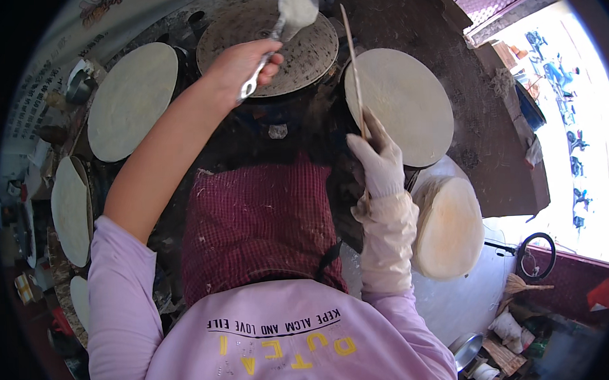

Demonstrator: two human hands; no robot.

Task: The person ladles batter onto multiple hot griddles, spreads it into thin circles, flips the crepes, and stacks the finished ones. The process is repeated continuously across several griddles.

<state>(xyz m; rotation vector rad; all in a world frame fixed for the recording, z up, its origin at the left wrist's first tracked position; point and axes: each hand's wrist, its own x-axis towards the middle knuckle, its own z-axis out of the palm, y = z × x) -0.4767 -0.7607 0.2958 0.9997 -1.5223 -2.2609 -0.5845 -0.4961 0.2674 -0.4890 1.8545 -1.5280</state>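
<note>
My bare left hand [251, 70] grips the handle of a metal ladle [299, 9] filled with pale batter, held over the far part of a round griddle [264, 85] with dark specks. My gloved right hand [379, 158] holds a long thin wooden stick [352, 55] that points away from me. Beyond that hand, a round pale flatbread [405, 109] covers the griddle on the right. Another flatbread [132, 103] lies on the griddle to the left, and a third [71, 210] has an edge lifted or folded.
Stacked flatbreads [451, 229] lie at the right on a pale surface. A brown board [486, 151] borders the right griddle. A metal bowl [467, 351] and a small straw brush [525, 285] are at lower right. Small containers [81, 85] stand at far left.
</note>
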